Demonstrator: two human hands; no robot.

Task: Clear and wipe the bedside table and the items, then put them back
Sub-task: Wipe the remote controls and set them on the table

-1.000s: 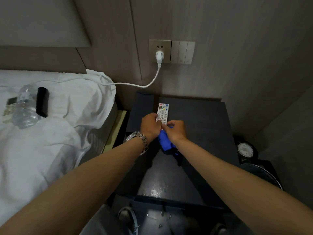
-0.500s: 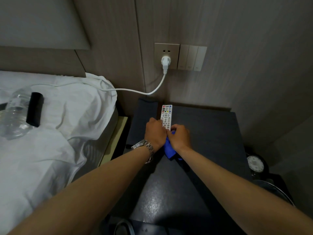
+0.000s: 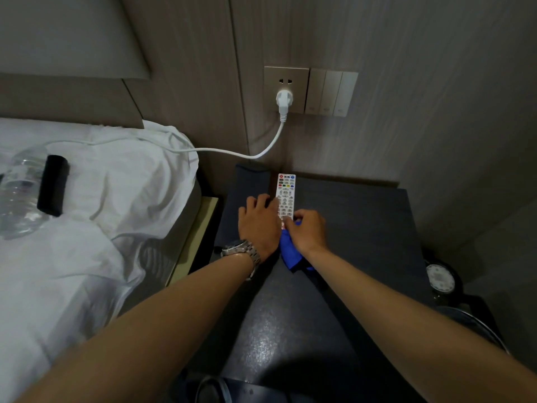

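Observation:
A white remote control [image 3: 286, 193] with coloured buttons lies lengthwise over the dark bedside table [image 3: 348, 228], near its back left. My left hand [image 3: 258, 225] holds the remote's left edge, fingers curled against it. My right hand [image 3: 308, 231] pinches a blue cloth [image 3: 290, 254] against the remote's near end; most of the cloth hangs under my palm. On the white bed at the left lie a clear plastic water bottle [image 3: 17, 196] and a black cylindrical object [image 3: 53, 189].
A white plug [image 3: 284, 101] sits in the wall socket, and its cable [image 3: 226, 152] runs left across the pillow. Light switches [image 3: 331, 93] are beside the socket. A round white dial object [image 3: 440, 279] stands on a low surface right of the table.
The view has shifted, so hands and remote appear farther right and lower. My left hand's fingers have spread further along the remote's left side. The cloth stays at the remote's near end.

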